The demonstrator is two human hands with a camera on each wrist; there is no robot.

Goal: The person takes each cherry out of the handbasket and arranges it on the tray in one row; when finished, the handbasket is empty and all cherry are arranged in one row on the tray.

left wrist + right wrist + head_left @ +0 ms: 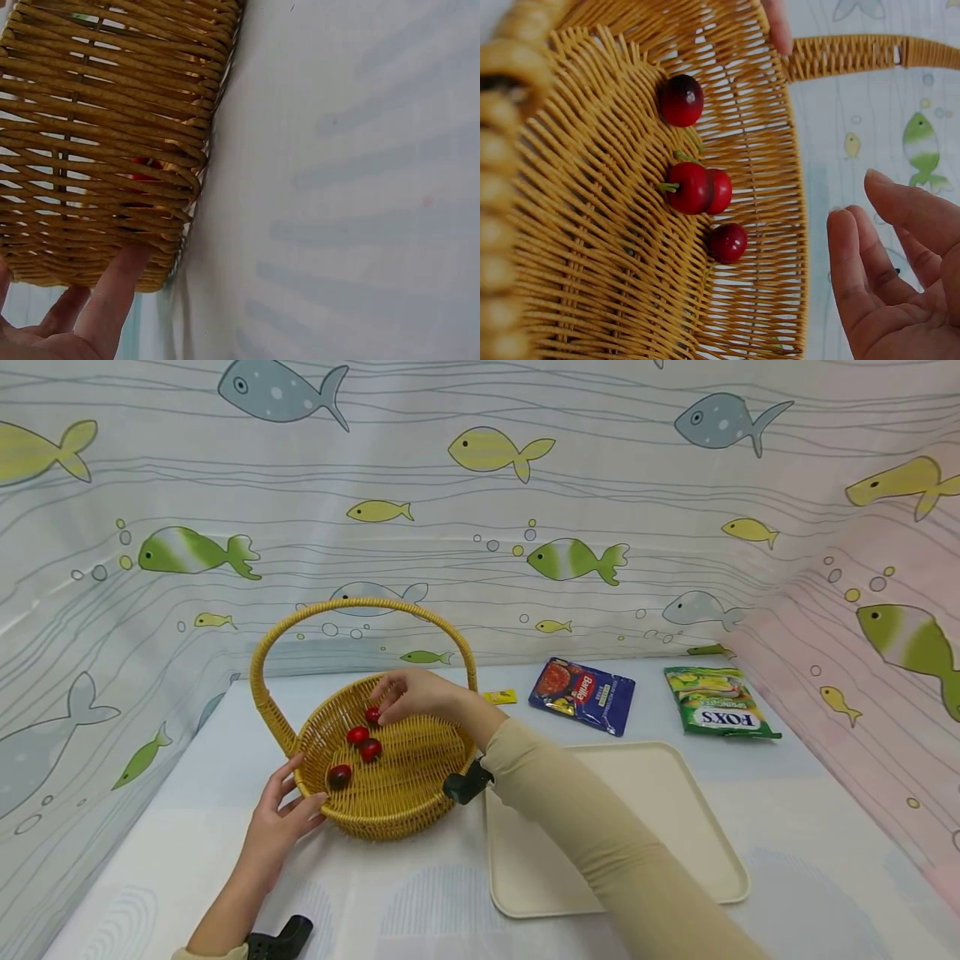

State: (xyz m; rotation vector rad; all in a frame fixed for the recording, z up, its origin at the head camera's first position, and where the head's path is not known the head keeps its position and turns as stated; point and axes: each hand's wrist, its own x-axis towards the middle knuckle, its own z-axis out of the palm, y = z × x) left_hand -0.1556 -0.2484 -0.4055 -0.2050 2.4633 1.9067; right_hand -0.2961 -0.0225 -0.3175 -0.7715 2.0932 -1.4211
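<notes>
Several dark red cherries (340,776) with green stems lie in a round wicker basket (420,777) with a tall arched handle. My right hand (416,695) hovers over the basket's far side, near the rearmost cherry in the head view. Thumb and fingers of this hand (900,262) stand apart with nothing between them. At the basket's near left rim, by the foot of the handle, rests my left hand (281,818). Its extended fingers (112,300) touch the outside of the woven wall in the left wrist view. One cherry shows red through the weave there.
A cream rectangular tray (660,802) lies right of the basket, partly beneath the right forearm. Behind it are a blue Barilla pouch (583,695), a green Fox's bag (716,702) and a small yellow packet (500,697). A fish-print curtain (480,527) encloses the table.
</notes>
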